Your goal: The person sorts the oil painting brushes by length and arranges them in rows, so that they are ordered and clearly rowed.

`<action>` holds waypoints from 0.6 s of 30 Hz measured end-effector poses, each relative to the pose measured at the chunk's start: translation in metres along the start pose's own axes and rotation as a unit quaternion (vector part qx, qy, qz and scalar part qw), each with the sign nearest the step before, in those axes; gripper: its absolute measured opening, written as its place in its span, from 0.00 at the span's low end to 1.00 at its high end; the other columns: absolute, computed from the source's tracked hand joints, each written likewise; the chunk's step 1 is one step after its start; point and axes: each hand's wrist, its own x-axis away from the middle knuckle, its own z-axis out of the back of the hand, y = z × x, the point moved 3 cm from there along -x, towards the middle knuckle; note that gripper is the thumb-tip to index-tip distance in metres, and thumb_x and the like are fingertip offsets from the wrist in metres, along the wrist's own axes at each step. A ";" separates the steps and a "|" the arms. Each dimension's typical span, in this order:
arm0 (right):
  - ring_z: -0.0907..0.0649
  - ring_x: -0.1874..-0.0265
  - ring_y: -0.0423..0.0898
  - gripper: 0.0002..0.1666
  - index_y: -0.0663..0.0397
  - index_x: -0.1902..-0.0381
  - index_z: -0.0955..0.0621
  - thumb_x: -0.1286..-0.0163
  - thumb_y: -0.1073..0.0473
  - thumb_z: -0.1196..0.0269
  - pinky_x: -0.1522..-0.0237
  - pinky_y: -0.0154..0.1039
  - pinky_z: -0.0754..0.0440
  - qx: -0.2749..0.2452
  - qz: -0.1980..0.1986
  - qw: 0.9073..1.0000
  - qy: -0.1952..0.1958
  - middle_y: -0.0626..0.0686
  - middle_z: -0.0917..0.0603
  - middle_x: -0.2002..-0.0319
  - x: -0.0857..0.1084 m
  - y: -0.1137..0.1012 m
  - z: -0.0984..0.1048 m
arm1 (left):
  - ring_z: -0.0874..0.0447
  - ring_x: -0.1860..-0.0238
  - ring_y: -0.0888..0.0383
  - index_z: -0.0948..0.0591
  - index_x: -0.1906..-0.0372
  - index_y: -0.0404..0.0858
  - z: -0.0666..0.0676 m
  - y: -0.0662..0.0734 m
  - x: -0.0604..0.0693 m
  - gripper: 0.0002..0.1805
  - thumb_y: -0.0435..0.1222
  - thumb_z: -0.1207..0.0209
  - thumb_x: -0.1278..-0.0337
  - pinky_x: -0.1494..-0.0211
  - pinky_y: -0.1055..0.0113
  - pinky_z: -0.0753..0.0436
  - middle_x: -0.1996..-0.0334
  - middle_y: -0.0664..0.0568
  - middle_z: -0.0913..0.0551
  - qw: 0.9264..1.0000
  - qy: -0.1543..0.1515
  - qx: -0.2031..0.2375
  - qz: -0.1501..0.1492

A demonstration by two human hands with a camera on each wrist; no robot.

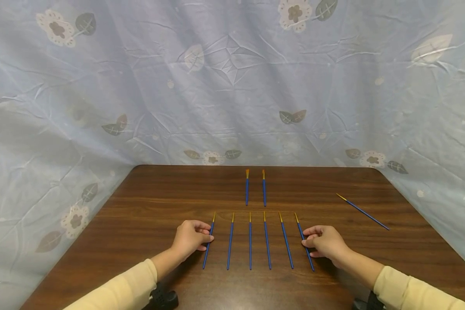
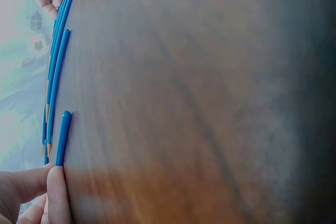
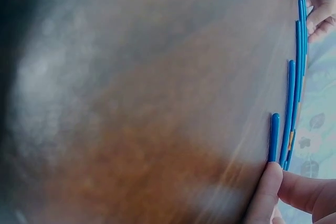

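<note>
Several blue paintbrushes with yellow tips lie side by side in a row on the table. At the row's left end my left hand (image 1: 191, 237) pinches the outermost paintbrush (image 1: 206, 256) between thumb and fingers. The right hand (image 1: 327, 243) likewise pinches the paintbrush at the right end (image 1: 299, 224) by its handle. Between the hands lie the others, among them a middle paintbrush (image 1: 250, 245). In the left wrist view the held handle (image 2: 63, 137) sticks out past the fingertips, and the right wrist view shows the other held handle (image 3: 274, 137).
Behind the row lie two flat-tipped paintbrushes (image 1: 247, 191). A single paintbrush (image 1: 366, 213) rests slanted at the right of the brown wooden table (image 1: 159, 185). A pale patterned cloth (image 1: 232, 99) hangs along the table's back and sides.
</note>
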 end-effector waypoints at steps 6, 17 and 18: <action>0.20 0.69 0.47 0.18 0.73 0.51 0.24 0.38 0.72 0.35 0.69 0.41 0.15 0.002 -0.001 1.000 -0.002 0.56 0.21 0.66 -0.001 0.001 0.000 | 0.16 0.74 0.57 0.17 0.59 0.25 0.000 -0.001 0.000 0.13 0.22 0.31 0.53 0.73 0.62 0.14 0.71 0.48 0.19 1.000 0.003 -0.001 0.004; 0.19 0.68 0.48 0.19 0.74 0.49 0.25 0.37 0.72 0.36 0.68 0.43 0.14 0.007 -0.003 1.000 -0.002 0.58 0.22 0.63 0.002 -0.003 0.001 | 0.16 0.73 0.57 0.18 0.59 0.25 0.000 0.000 0.000 0.13 0.23 0.31 0.52 0.73 0.62 0.14 0.71 0.47 0.19 1.000 -0.001 0.003 0.004; 0.19 0.68 0.48 0.19 0.74 0.49 0.25 0.37 0.72 0.36 0.67 0.43 0.14 0.004 -0.004 1.000 -0.004 0.58 0.21 0.63 0.002 -0.003 0.001 | 0.16 0.73 0.56 0.18 0.59 0.25 0.000 0.000 0.000 0.13 0.23 0.31 0.52 0.73 0.62 0.14 0.71 0.47 0.19 1.000 -0.002 0.003 0.005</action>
